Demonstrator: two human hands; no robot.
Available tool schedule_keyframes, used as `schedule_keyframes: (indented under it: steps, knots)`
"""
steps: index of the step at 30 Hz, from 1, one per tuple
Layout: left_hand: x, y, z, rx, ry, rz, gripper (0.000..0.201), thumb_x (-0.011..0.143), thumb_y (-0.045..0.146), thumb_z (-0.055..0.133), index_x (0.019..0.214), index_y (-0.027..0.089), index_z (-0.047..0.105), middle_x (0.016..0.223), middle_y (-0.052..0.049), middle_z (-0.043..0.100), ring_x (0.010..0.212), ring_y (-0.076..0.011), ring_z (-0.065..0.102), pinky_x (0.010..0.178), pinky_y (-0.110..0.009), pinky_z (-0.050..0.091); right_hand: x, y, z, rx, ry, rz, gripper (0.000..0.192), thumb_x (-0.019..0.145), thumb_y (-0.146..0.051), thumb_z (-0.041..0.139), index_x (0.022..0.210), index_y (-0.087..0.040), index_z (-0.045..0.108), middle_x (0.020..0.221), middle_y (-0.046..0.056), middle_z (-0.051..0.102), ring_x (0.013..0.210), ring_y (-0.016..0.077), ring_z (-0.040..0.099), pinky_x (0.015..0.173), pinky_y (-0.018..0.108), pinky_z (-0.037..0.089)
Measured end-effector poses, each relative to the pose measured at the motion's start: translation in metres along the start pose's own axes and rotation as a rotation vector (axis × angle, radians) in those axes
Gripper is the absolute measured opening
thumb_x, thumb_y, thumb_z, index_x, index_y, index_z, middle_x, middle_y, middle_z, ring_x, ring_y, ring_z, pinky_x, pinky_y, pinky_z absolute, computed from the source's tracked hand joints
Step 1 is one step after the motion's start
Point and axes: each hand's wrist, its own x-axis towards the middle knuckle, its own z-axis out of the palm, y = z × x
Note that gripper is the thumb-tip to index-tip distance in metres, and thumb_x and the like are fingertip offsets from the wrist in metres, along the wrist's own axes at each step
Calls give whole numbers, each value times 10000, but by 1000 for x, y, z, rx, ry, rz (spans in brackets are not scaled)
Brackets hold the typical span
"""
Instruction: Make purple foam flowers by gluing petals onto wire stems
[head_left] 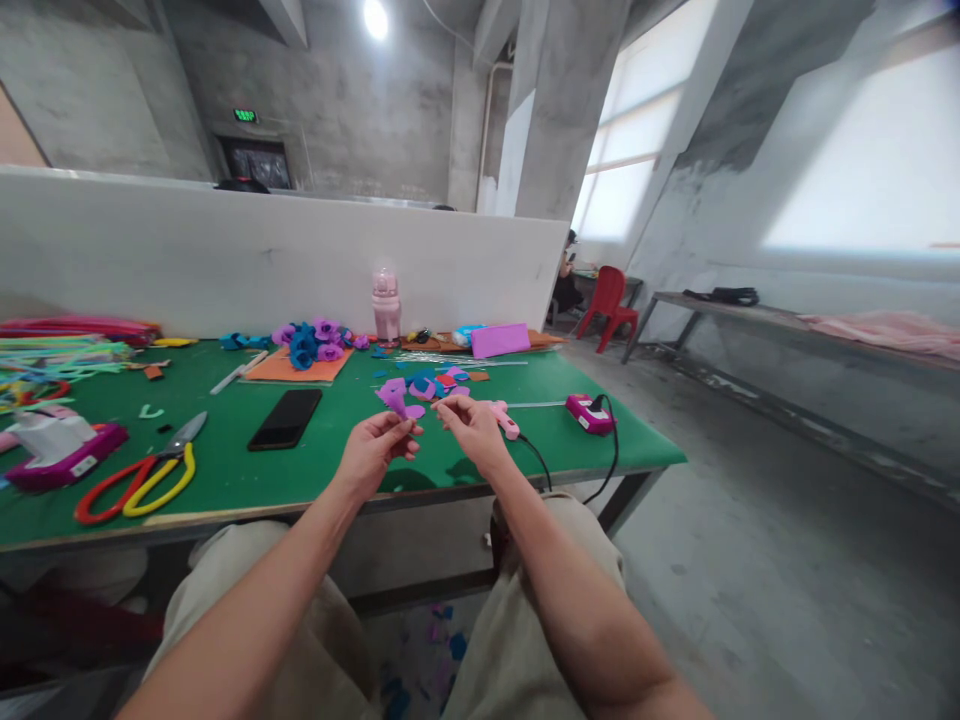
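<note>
Holding a purple felt flower [395, 397] above the near edge of the green counter [315, 470], with the left hand [373, 452] pinching its lower end between thumb and fingertips, grip closed on the piece. Raising the right hand [472, 425] just beside it, fingers curled and grip closed on what seems a thin stem or wire, too small to tell; the fingertips of both hands almost meeting. Resting behind the right hand: a pink glue gun [504, 417], its black cord trailing off the counter edge, and a pink charger base [589, 413] further to the right. Lying behind the hands: loose felt petals [439, 383] in purple, blue and pink. Lying left of the hands: a black phone [286, 418], face down or dark, and red and yellow scissors [142, 476]. Standing toward the back: a cluster of finished felt flowers [311, 340] on an orange sheet [296, 368], a pink water bottle [386, 305], a purple pouch [500, 339]. Piling at far left: coloured pipe cleaners [52, 355]. Glowing on the far wall: a green exit sign [245, 116], lettering too small to read. Bearing a white label: a magenta box [64, 455] at left, print illegible. Standing beyond the white partition: a red chair [611, 305].
</note>
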Motion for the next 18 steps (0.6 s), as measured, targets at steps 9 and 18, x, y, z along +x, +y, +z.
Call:
schedule_keyframes:
  steps: [9,18]
  knots:
    - [0,-3,-1,-51,-35,-3,243,634,270,722,699,121,542,697,-33,666,500,-94,580,465,-213,464,-5,2,13,-60,-6,-32,193,778,-324,529,785,-167,640,735,19,637,672,136,561,644,251,442]
    - [-3,-2,-1,-150,-186,-103,177,674,256,694,739,127,592,655,-11,648,436,-66,545,422,-181,441,-9,-9,25,99,-14,38,175,761,-339,549,757,-180,624,712,9,636,678,136,578,659,251,458]
